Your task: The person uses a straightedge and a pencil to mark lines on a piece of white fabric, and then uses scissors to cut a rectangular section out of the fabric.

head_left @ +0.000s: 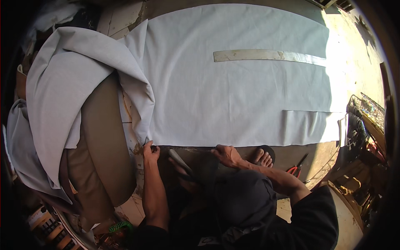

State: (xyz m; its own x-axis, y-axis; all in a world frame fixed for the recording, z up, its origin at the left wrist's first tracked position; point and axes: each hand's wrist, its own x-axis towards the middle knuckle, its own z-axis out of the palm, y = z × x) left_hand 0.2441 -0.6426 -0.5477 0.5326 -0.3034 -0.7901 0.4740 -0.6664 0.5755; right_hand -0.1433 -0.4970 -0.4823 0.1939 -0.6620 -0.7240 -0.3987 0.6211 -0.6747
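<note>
A large pale grey fabric sheet (237, 91) lies spread out, with a folded strip at its lower right and a long flat metal strip (266, 55) on top. My left hand (151, 152) pinches the sheet's lower left corner, beside a draped heap of the same fabric (62, 91). My right hand (225, 155) has its fingers curled at the sheet's lower edge, gripping it. Brown material (104, 154) hangs under the heap on the left.
My bare toes (263, 157) show below the sheet, near red-handled cutters (295, 171). A dark cap (243, 196) fills the lower middle. Cluttered dark items (364, 137) stand at the right, beside sunlit flooring (356, 58). A slatted wooden item (50, 227) sits at the lower left.
</note>
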